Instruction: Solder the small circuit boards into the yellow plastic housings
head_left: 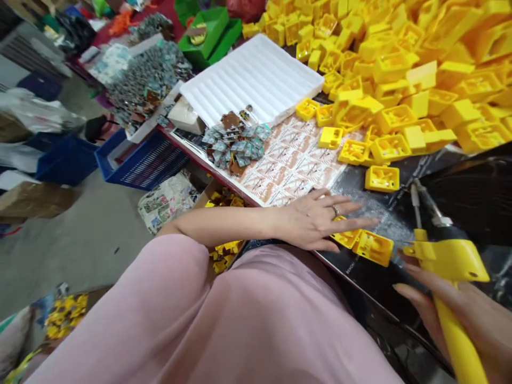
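My left hand (316, 218), a ring on one finger, is stretched out with its fingers apart at the table's near edge. Its fingertips lie over or beside a yellow plastic housing (347, 238); whether they press on it I cannot tell. A second open-topped housing (374, 248) sits right against that one. At the lower right, my right hand (436, 298) is around a yellow soldering gun (448, 258), whose metal tip and thin feed tube point away from me. A dark slim part (412, 274) shows by my right fingers, its kind unclear.
A large heap of yellow housings (384, 80) covers the table's far right, with one single housing (382, 178) in front. Small circuit boards (236, 141) are piled beside a white ribbed foam tray (256, 80). A blue crate (140, 160) stands left, below table height.
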### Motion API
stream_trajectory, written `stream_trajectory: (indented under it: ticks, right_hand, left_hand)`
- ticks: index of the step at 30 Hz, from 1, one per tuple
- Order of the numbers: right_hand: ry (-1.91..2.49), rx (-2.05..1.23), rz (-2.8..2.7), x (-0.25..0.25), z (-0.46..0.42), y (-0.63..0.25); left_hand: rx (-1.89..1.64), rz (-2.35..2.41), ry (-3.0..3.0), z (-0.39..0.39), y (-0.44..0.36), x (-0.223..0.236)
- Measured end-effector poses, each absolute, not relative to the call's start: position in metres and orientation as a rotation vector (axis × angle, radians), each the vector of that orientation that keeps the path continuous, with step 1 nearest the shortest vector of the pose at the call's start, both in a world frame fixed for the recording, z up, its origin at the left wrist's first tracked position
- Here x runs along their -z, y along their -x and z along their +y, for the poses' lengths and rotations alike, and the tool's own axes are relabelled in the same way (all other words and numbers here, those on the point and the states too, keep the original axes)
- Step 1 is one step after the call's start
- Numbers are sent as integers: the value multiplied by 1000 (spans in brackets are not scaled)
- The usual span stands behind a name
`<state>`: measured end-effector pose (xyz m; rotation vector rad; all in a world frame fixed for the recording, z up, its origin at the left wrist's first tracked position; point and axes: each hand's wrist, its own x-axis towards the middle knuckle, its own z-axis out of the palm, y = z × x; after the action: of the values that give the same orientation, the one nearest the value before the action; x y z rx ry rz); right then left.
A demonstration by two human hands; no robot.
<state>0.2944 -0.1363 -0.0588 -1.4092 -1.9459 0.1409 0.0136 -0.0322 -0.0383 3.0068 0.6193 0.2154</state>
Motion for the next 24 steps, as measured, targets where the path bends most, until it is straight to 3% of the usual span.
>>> stream_trajectory:
  ticks: [7,11,14,19,24]
  right_hand:
    - [1239,48,-2205,83,-114,-267]
    - [1182,158,-2175,82,-111,-249]
    - [1193,100,-2150,77,-112,-244]
    - [1188,109,-2091,70,-111,-241]
    - [1132,138,-2137,67,-115,-242]
  left_hand:
    - [-85,566,-2960,-11,3,39]
    - [-432,1250,-2915,42,57,6]
    - [-432,1787,-2799,80,99,-9]
    - [-108,1879,-2922,95,113,16]
    - [-340,1962,-2860,114,139,-7]
